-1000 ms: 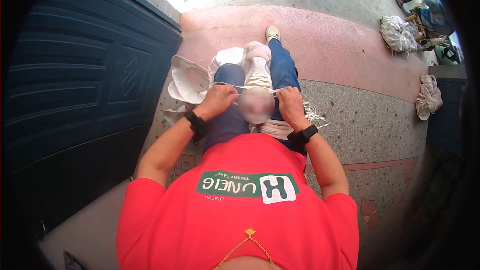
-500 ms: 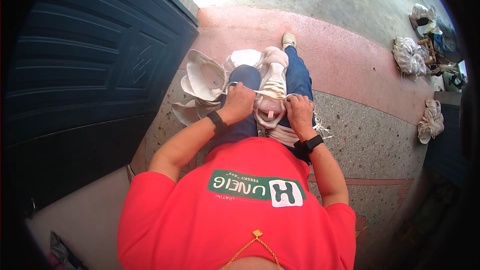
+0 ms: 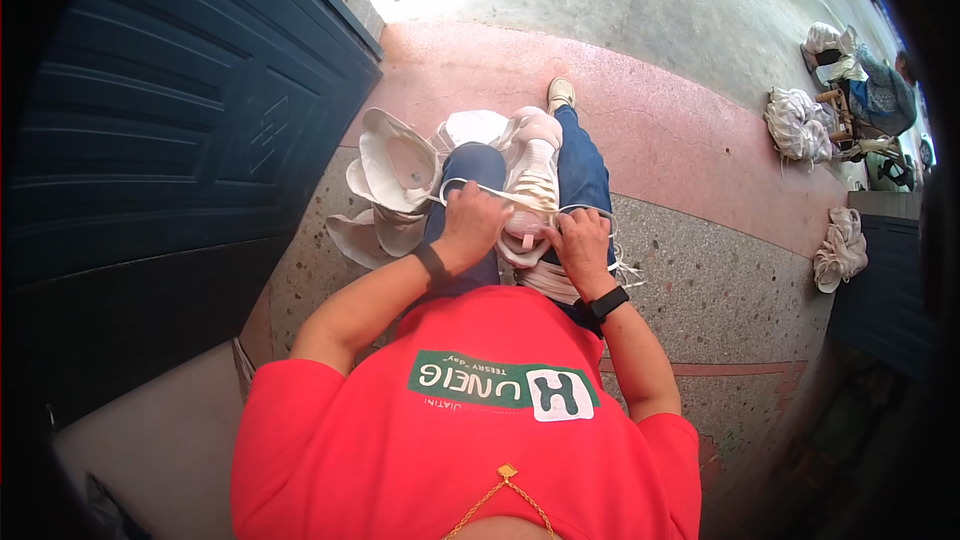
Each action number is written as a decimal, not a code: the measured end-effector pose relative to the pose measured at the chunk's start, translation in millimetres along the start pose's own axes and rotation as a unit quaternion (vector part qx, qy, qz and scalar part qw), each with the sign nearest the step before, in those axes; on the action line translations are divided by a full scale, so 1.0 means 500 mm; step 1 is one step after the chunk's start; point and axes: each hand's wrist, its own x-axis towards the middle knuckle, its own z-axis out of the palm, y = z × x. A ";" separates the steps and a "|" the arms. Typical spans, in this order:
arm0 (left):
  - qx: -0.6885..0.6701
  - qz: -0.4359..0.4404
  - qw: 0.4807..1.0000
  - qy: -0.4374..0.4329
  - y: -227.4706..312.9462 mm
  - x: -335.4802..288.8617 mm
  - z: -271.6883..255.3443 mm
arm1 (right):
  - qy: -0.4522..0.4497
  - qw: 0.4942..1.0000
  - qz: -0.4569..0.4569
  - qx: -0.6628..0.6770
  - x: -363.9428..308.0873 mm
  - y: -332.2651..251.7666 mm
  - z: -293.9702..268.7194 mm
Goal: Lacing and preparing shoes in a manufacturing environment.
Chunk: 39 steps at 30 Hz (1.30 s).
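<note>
Resting on the person's lap, the white sneaker (image 3: pixel 532 190) looks partly laced, its white lace (image 3: pixel 470 190) pinched by the left hand (image 3: pixel 473 225) while the right hand (image 3: pixel 578 245) grips its heel end, with more white shoes (image 3: pixel 395 175) piled at nine o'clock beside the dark door (image 3: pixel 180 140).

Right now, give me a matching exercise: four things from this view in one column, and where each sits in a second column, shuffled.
Things:
1. white shoe
2. left hand
3. stack of shoe uppers
4. door

Places:
A. on the floor beside the person's left knee
B. on the lap, between the two hands
C. along the far left of the view
D. gripping a lace at the shoe's left side

Pairs: 1-B, 2-D, 3-A, 4-C. The right hand works the lace at the shoe's other side.
</note>
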 end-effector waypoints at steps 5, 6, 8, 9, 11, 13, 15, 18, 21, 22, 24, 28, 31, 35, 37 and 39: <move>0.016 0.051 0.999 0.005 0.010 0.008 0.026 | -0.008 0.997 -0.023 0.073 0.005 0.033 0.023; 0.026 0.065 0.998 0.002 0.012 0.012 0.025 | -0.022 0.996 -0.046 0.071 0.010 0.038 0.018; 0.051 0.107 0.993 -0.007 0.014 0.017 0.023 | -0.059 0.992 -0.113 0.017 0.018 0.046 0.005; 0.069 0.125 0.990 -0.017 0.017 0.021 0.016 | -0.070 0.988 -0.139 -0.009 0.025 0.044 -0.002; 0.119 0.147 0.981 -0.049 0.024 0.027 0.004 | -0.076 0.984 -0.150 -0.056 0.038 0.025 -0.006; 0.147 0.166 0.973 -0.065 0.027 0.034 -0.009 | -0.088 0.981 -0.148 -0.092 0.054 0.006 -0.023; 0.129 0.197 0.971 -0.035 0.022 0.041 -0.010 | -0.063 0.984 -0.146 -0.079 0.059 0.007 -0.021; 0.005 0.192 0.981 0.030 -0.004 0.071 0.002 | 0.030 0.994 -0.089 0.057 0.065 0.008 -0.018; -0.229 0.015 0.973 -0.010 -0.017 0.121 0.004 | 0.095 0.972 0.004 0.215 0.131 -0.019 -0.044; -0.321 -0.052 0.945 -0.035 0.009 0.169 -0.045 | 0.107 0.962 0.038 0.249 0.153 -0.021 -0.053; -0.404 -0.128 0.904 -0.061 -0.011 0.232 -0.065 | 0.116 0.945 0.083 0.296 0.199 -0.025 -0.059; -0.319 -0.142 0.937 -0.031 -0.183 0.260 0.008 | 0.063 0.931 0.175 0.314 0.197 0.029 -0.046; -0.104 -0.221 0.970 -0.003 -0.379 0.210 0.019 | -0.048 0.956 0.116 0.266 0.116 0.107 -0.072; -0.013 -0.398 0.917 -0.002 -0.570 0.103 0.032 | -0.175 0.964 0.033 0.195 -0.025 0.121 -0.058; -0.200 -0.465 0.861 0.039 -0.637 0.056 0.051 | -0.171 0.973 0.000 0.157 -0.068 0.086 -0.053; -0.363 -0.489 0.792 0.048 -0.658 0.034 0.066 | -0.157 0.984 -0.009 0.088 -0.081 0.052 -0.045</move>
